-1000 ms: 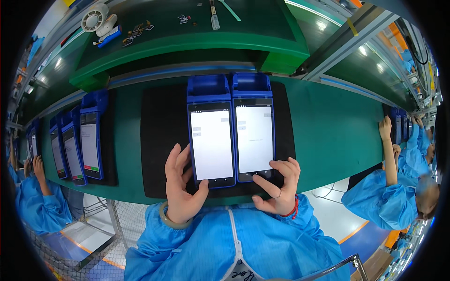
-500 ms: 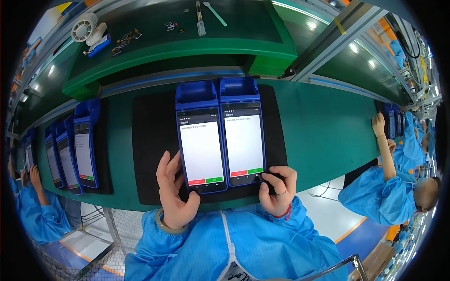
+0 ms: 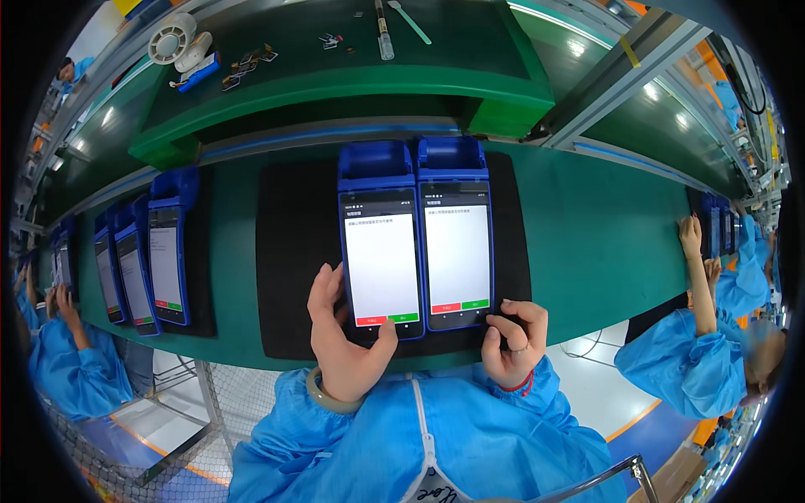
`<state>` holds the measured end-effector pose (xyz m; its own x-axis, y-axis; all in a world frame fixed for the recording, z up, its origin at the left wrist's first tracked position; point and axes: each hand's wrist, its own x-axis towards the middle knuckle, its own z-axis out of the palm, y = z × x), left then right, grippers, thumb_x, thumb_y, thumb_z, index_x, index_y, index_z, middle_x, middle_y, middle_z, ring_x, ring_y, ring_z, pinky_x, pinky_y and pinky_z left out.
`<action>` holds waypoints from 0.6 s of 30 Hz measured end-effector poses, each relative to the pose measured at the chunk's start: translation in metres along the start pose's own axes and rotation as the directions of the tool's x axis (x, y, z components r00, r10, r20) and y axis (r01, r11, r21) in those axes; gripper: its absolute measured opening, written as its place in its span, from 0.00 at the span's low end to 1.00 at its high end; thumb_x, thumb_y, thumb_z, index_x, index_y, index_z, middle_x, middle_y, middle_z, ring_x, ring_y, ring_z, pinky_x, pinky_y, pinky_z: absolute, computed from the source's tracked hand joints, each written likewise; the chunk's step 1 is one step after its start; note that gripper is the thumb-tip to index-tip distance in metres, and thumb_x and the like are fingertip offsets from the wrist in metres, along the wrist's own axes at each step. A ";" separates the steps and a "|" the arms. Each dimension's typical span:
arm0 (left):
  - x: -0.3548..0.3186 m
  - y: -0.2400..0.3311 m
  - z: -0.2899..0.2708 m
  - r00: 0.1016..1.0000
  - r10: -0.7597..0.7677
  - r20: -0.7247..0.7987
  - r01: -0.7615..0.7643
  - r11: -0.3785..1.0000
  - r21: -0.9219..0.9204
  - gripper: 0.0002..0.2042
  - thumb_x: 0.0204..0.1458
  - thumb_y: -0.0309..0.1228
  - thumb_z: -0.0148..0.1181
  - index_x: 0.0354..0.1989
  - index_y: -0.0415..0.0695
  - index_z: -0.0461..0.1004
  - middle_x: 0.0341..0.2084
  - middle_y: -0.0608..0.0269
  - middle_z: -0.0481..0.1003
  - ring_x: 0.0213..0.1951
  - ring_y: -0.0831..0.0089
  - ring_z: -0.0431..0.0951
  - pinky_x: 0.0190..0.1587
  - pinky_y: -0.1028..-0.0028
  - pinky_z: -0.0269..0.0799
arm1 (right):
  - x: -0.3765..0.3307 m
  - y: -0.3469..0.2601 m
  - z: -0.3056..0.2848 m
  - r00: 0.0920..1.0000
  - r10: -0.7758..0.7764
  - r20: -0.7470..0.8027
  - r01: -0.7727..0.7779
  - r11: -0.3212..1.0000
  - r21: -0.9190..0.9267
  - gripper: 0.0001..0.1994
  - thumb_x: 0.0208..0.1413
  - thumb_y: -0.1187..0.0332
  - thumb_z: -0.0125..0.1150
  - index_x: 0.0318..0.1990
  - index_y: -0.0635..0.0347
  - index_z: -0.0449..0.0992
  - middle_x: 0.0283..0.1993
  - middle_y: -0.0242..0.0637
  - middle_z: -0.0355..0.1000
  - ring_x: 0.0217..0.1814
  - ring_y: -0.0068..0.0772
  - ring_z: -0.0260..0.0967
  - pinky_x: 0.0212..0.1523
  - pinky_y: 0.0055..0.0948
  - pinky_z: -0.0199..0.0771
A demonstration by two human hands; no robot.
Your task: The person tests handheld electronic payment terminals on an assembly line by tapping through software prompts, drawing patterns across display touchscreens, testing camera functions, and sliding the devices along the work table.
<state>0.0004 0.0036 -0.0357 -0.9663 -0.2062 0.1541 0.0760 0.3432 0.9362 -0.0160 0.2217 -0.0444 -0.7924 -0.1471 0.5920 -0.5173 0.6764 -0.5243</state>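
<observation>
Two blue handheld payment terminals with lit white screens lie side by side before me, the left terminal (image 3: pixel 381 260) close against the right terminal (image 3: pixel 457 256). My left hand (image 3: pixel 348 356) is spread at the left terminal's lower left, its fingers along the side. Its thumb reaches over the bottom of the screen, at the border of the red and green buttons. Curled fingers of my right hand (image 3: pixel 514 348) rest by the lower right corner of the right terminal, the index fingertip at its edge; nothing shows inside that hand.
A black mat (image 3: pixel 293 243) lies under the terminals on the green bench (image 3: pixel 587 226). More terminals (image 3: pixel 170 260) stand at the left. On the green shelf (image 3: pixel 335 92) are a small fan (image 3: pixel 170 38), a pen (image 3: pixel 384 33) and small parts. Co-workers (image 3: pixel 688 352) sit on both sides.
My left thumb has moved up and right from the terminal's lower left corner onto the bottom of its screen. The whole view has shifted, so the scene appears farther right.
</observation>
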 end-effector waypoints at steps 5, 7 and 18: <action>0.001 0.001 0.002 1.000 0.014 -0.020 -0.013 0.999 0.033 0.41 0.40 0.22 0.58 0.63 0.41 0.43 0.55 0.45 0.58 0.55 0.59 0.64 0.53 0.64 0.65 | 0.002 -0.001 0.000 1.000 -0.010 -0.008 0.010 1.000 0.007 0.09 0.34 0.78 0.60 0.28 0.61 0.75 0.35 0.44 0.67 0.36 0.40 0.67 0.33 0.30 0.70; 0.002 0.002 0.004 0.998 0.004 -0.057 0.002 0.993 0.115 0.41 0.39 0.22 0.59 0.63 0.41 0.43 0.55 0.46 0.59 0.55 0.59 0.64 0.52 0.65 0.66 | 0.001 0.000 0.001 0.999 -0.028 -0.018 0.028 0.999 0.030 0.09 0.34 0.78 0.60 0.29 0.61 0.75 0.36 0.44 0.67 0.36 0.40 0.67 0.33 0.30 0.70; 0.001 -0.003 0.004 0.996 0.051 -0.073 -0.048 0.998 0.047 0.40 0.39 0.21 0.57 0.63 0.39 0.44 0.55 0.42 0.59 0.55 0.55 0.65 0.51 0.64 0.68 | 0.004 -0.003 -0.002 1.000 -0.005 0.029 0.005 1.000 0.000 0.12 0.33 0.76 0.62 0.31 0.61 0.75 0.37 0.43 0.67 0.37 0.39 0.66 0.33 0.30 0.68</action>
<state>-0.0019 0.0059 -0.0396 -0.9406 -0.2547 0.2244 0.1105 0.3953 0.9119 -0.0166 0.2207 -0.0389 -0.7990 -0.1708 0.5766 -0.5210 0.6755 -0.5218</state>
